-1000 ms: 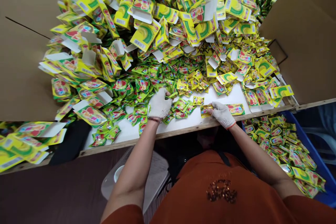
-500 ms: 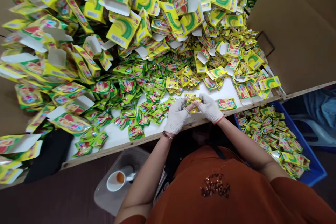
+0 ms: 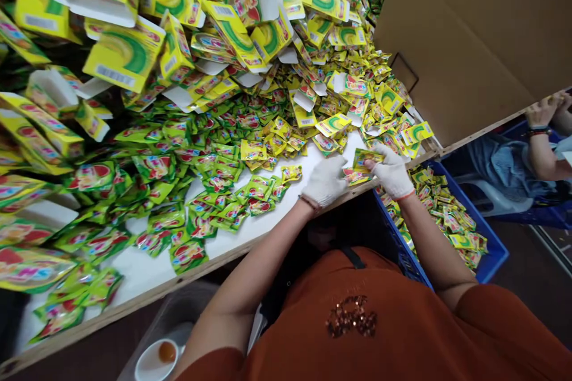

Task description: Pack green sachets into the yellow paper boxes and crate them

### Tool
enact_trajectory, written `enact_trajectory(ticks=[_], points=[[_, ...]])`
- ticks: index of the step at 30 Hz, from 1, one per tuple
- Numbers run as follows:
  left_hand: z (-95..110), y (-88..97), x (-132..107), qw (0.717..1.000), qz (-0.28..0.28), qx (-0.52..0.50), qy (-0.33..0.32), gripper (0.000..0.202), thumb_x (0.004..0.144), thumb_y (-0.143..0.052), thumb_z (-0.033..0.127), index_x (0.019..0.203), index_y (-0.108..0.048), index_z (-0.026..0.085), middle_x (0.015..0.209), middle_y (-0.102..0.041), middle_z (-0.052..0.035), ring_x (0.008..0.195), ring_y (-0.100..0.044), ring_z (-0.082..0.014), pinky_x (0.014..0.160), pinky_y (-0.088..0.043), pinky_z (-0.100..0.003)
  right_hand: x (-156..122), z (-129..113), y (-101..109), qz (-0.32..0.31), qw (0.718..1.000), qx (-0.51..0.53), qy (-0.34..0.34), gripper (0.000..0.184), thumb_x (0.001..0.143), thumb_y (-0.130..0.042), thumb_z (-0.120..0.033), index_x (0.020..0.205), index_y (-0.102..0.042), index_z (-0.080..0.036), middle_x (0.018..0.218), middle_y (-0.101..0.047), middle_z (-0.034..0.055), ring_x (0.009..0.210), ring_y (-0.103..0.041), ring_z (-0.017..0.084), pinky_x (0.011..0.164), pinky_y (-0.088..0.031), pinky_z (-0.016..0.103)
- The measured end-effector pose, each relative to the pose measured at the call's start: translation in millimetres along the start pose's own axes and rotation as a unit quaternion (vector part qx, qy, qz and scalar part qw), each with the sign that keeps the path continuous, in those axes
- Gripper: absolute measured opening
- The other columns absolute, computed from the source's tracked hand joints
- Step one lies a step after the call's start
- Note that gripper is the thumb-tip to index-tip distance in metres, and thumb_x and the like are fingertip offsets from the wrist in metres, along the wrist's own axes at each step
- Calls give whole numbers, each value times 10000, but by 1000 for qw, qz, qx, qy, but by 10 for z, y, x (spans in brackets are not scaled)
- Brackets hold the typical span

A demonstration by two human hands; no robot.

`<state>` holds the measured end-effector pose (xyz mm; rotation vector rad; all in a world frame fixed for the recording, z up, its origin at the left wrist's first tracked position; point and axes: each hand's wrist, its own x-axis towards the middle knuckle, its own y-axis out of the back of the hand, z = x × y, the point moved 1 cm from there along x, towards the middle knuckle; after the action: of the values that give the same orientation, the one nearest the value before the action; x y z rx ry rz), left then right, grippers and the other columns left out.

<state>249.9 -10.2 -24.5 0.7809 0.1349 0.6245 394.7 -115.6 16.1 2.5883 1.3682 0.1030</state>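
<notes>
Head view: right hand [image 3: 393,174] pinches a yellow packet [image 3: 361,157], likely light, soft, slick, best gripped by its edge; left hand [image 3: 325,181] partly curled, can't tell if holding anything.

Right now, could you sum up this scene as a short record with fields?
Right hand: white-gloved, holding a small yellow-green packet
Left hand: white-gloved, beside another printed pack; contact unclear
White tabletop: green packets, yellow packets, heaped cartons
Blue bin: holds many packets
White cup: brownish liquid inside
Far right: another person's hand
</notes>
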Motion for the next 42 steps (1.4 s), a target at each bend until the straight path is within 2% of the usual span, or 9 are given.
enact_trajectory(ticks=[5,11,14,19,23,28,35,38,42], points=[[148,-101,236,991,-90,56,82,174,828,-613,314,947,-611,187,933,-672,-114,892,-646,-268,790,-482,-353,-79,60,197,74,995,70,-15,575,690,-768,-491,1143,-561,-205,955,-711,44,771,-673,184,706,-601,351],[-26,143,-147,943,179,-228,165,279,930,-456,403,1060,-547,174,1035,-658,-93,948,-614,-229,862,-489,-368,-218,267,-252,26,996,81,-8,398,755,-690,-501,1001,-555,-219,1075,-693,67,868,-665,170,822,-572,348],[-101,184,-420,936,187,-254,158,337,940,-438,458,1061,-565,169,1026,-657,-92,985,-611,-234,922,-487,-398,-166,348,-537,-23,996,73,-34,362,758,-658,-483,981,-550,-220,1020,-691,53,836,-643,166,768,-564,327],[-189,504,-781,971,220,17,89,681,796,-657,472,1370,-467,160,1376,-530,-185,1340,-442,-356,1144,-302,-544,47,252,-611,-179,983,-42,-26,256,753,-656,-399,865,-562,-189,708,-583,-31,636,-530,111,583,-451,229],[-175,709,-766,967,56,235,-81,843,702,-734,361,1468,-402,252,1560,-370,-153,1484,-189,-432,1163,10,-696,145,113,-576,-311,947,-84,-4,244,771,-649,-337,941,-593,-171,686,-558,-44,572,-497,82,514,-405,187],[-323,616,-602,959,-26,268,-84,697,765,-658,290,1417,-454,151,1295,-603,-183,1232,-530,-359,1123,-285,-597,198,119,-662,-243,967,-46,-55,293,748,-672,-371,943,-544,-193,701,-560,-36,544,-535,90,451,-444,180],[-505,321,-593,968,50,229,85,392,805,-611,374,1126,-587,150,1043,-658,-139,967,-625,-296,816,-495,-387,84,209,-770,-9,998,-56,42,418,830,-580,-494,1118,-532,-194,926,-676,46,604,-574,118,561,-503,253],[-499,296,-607,968,82,212,106,354,812,-597,393,1076,-589,157,994,-655,-127,943,-626,-291,789,-489,-379,45,243,-743,-46,986,-136,87,366,835,-590,-460,1063,-600,-174,947,-694,63,768,-613,172,707,-511,295],[-527,308,-617,976,66,204,38,380,762,-624,329,1101,-593,161,1014,-649,-121,955,-614,-286,820,-484,-387,117,166,-661,-203,953,-217,63,282,842,-559,-414,922,-656,-162,792,-661,21,745,-578,170,685,-455,276]])
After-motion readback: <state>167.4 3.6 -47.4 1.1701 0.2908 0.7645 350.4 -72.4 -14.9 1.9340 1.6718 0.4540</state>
